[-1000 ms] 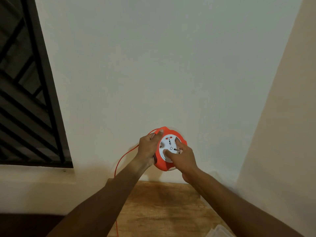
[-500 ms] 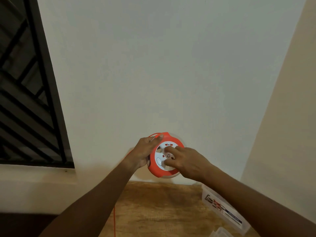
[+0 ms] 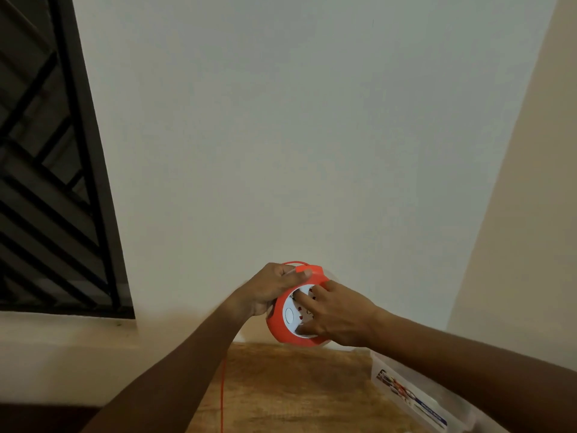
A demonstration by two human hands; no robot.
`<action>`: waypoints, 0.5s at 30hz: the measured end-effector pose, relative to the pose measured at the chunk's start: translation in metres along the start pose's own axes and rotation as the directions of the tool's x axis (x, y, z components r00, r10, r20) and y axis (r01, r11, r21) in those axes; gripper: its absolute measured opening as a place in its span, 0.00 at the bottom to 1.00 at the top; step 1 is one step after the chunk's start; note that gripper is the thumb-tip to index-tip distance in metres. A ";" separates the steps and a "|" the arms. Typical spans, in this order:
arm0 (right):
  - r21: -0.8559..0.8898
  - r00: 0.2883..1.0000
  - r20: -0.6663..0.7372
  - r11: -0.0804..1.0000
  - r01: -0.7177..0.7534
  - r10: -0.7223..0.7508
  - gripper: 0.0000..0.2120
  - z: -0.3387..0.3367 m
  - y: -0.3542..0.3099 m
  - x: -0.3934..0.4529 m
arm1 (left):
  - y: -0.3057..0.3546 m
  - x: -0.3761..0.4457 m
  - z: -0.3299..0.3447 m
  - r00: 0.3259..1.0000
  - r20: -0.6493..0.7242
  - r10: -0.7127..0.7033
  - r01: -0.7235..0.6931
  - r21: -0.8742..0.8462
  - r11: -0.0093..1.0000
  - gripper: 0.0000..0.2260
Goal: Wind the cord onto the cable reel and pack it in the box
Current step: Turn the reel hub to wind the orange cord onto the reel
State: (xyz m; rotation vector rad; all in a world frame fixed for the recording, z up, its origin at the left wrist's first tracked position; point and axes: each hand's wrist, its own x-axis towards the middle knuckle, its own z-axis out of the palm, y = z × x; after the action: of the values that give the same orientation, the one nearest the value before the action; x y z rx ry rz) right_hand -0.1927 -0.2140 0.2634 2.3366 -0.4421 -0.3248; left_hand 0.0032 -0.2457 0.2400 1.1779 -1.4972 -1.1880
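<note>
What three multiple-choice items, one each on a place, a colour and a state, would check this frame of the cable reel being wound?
1. Where is the box?
A. On the wooden table, lower right of the reel
B. On the window ledge
C. In the left hand

2. What colour is the cable reel body?
A. Blue
B. Orange-red with a white face
C. Black

3. What is the state of the cord?
A. Fully wound
B. Lying coiled in the box
C. Partly loose, hanging below the left arm

Answers:
1 A: the clear box lies on the table under the right forearm.
2 B: an orange-red shell rings a white socket face.
3 C: an orange strand drops past the table edge while the left hand grips the rim and the right hand presses the face.
</note>
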 end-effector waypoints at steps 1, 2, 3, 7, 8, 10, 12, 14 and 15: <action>-0.004 1.000 0.004 1.000 -0.017 0.017 0.28 0.000 -0.002 0.001 | 0.001 0.000 0.000 1.000 -0.009 0.005 -0.005 0.013 1.000 0.25; -0.001 0.999 0.001 0.999 -0.037 0.037 0.28 0.000 -0.003 0.002 | 0.003 0.000 -0.001 1.000 -0.014 0.010 -0.010 0.012 1.000 0.25; 0.005 0.998 -0.010 0.998 -0.058 0.058 0.28 0.000 -0.003 0.001 | 0.004 0.000 -0.003 1.000 -0.014 0.013 -0.013 -0.013 1.000 0.26; 0.051 0.989 -0.039 0.989 -0.139 0.141 0.28 0.001 0.002 -0.002 | 0.013 -0.002 -0.010 0.999 -0.004 0.033 -0.033 -0.079 0.996 0.26; 0.081 0.989 -0.026 0.987 -0.140 0.142 0.29 0.002 0.001 -0.001 | 0.015 -0.002 -0.010 1.000 0.005 0.031 -0.031 -0.071 0.997 0.26; 0.136 0.987 0.009 0.978 -0.159 0.159 0.30 0.002 0.000 0.003 | 0.016 0.000 -0.010 0.999 0.023 0.031 -0.030 -0.058 0.998 0.26; 0.149 0.984 0.007 0.973 -0.178 0.179 0.32 0.000 0.003 0.004 | 0.017 0.001 -0.010 0.999 0.014 0.036 -0.035 -0.051 0.998 0.28; 0.141 0.978 -0.009 0.969 -0.203 0.207 0.35 0.001 0.006 0.004 | 0.014 0.002 -0.011 0.999 0.003 0.035 -0.035 -0.081 0.996 0.26; 0.143 0.971 -0.014 0.962 -0.233 0.237 0.36 0.002 0.006 0.005 | 0.013 0.002 -0.011 0.999 -0.014 0.038 -0.040 -0.104 0.994 0.25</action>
State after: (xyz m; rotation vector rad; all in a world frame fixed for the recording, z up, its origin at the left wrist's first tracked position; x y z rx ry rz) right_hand -0.1898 -0.2209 0.2658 2.3893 -0.7410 -0.1473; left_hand 0.0115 -0.2480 0.2547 1.0798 -1.4252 -1.2156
